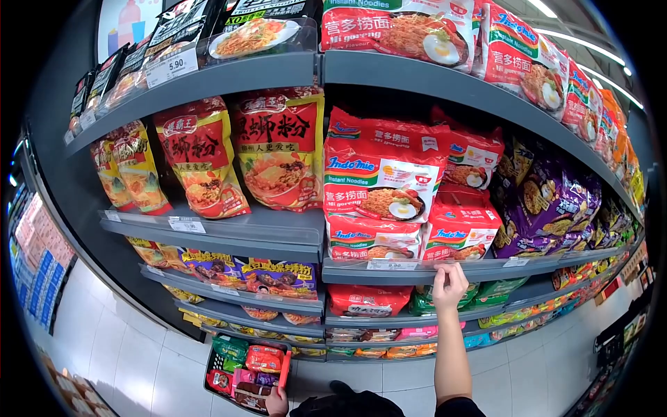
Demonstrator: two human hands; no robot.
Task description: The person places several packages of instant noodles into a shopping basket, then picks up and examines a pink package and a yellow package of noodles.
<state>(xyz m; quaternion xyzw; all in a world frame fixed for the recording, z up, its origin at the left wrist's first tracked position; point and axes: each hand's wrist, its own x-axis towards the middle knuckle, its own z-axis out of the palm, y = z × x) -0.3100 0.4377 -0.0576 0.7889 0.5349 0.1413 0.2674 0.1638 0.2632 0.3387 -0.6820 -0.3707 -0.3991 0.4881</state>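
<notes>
My right hand (450,285) is raised to the front lip of a grey shelf (375,273), its fingers curled together at the edge. Whether anything is pinched in them I cannot make out. Just above it, red and white Indomie noodle packs (461,233) are stacked on that shelf. Low down, my left hand (276,402) is closed round the red handle (285,368) of a dark shopping basket (210,381). Inside the basket lie several packets, among them a green one (231,347), a red one (265,358) and a brown one (251,396).
Purple noodle packs (549,201) fill the shelf's right part. Red and yellow pouches (281,153) stand on the left shelf. More Indomie packs (399,31) line the shelf above, which juts out overhead. Pale floor tiles (139,347) run below, with stacked boxes (42,278) far left.
</notes>
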